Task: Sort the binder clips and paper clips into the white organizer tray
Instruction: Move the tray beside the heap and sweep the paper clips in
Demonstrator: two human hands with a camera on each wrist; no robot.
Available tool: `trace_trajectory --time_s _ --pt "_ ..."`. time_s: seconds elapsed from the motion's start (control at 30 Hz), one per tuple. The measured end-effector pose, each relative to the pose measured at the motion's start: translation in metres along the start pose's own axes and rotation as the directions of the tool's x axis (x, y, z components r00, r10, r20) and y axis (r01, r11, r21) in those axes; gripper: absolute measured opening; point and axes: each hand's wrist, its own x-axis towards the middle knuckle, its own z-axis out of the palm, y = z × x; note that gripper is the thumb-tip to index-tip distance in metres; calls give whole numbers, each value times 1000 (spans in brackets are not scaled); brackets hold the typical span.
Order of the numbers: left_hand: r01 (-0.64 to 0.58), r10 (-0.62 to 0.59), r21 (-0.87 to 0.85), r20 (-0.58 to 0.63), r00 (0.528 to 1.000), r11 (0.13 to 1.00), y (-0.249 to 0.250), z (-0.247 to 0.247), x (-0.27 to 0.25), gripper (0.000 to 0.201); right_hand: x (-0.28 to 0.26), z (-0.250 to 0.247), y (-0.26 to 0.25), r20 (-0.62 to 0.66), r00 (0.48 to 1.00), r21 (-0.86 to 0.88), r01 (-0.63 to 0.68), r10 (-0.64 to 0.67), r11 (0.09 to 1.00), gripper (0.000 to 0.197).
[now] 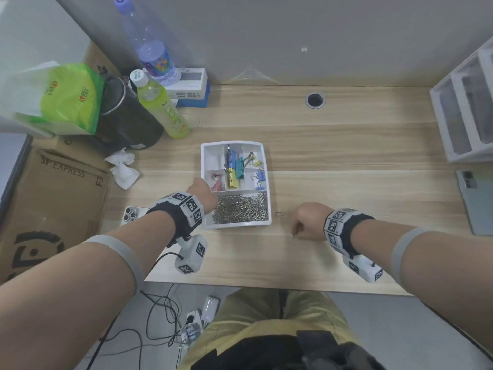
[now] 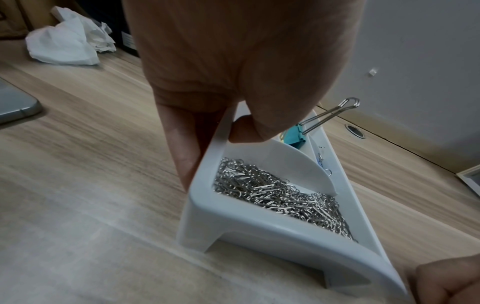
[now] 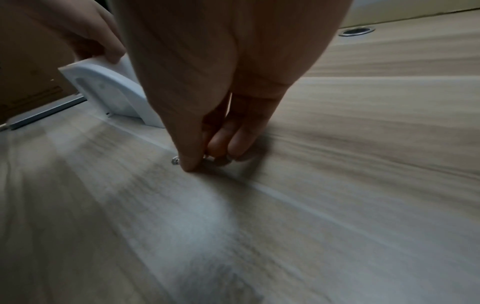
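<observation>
The white organizer tray [image 1: 237, 225] stands mid-desk. Its front compartment holds a pile of silver paper clips [image 1: 240, 208]; the rear compartments hold coloured binder clips [image 1: 234, 169], pink ones [image 1: 217, 184] and small blue ones [image 1: 259, 180]. My left hand [image 1: 210, 193] pinches the tray's left rim [image 2: 207, 164], thumb inside, fingers outside. To the right of the tray my right hand [image 1: 297, 232] presses down on the desk, fingertips [image 3: 189, 162] pinching a paper clip [image 3: 176, 160] that is mostly hidden. Another loose paper clip [image 1: 280, 214] lies just right of the tray.
Crumpled tissue [image 1: 122, 166], bottles [image 1: 162, 108], a black cup and a cardboard box [image 1: 53, 198] crowd the left. One phone [image 1: 132, 213] lies by my left wrist, another [image 1: 477, 201] at the right edge. A white drawer unit [image 1: 464, 108] stands back right. A cable hole [image 1: 314, 99] sits at the rear.
</observation>
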Motion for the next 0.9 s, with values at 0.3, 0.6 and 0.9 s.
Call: trace_trajectory --time_s 0.3,0.6,0.9 --pt "-11 11 -1 -2 1000 1000 -2 -1 1 35 20 3 -4 -282 956 159 -33 78 987 7" --pt "-17 18 21 -14 1000 1000 -3 0 1 29 29 -8 -4 -297 955 166 30 21 986 37" --pt "-34 35 37 -24 999 999 -1 -1 2 31 37 -7 -7 -271 962 97 38 -10 995 9"
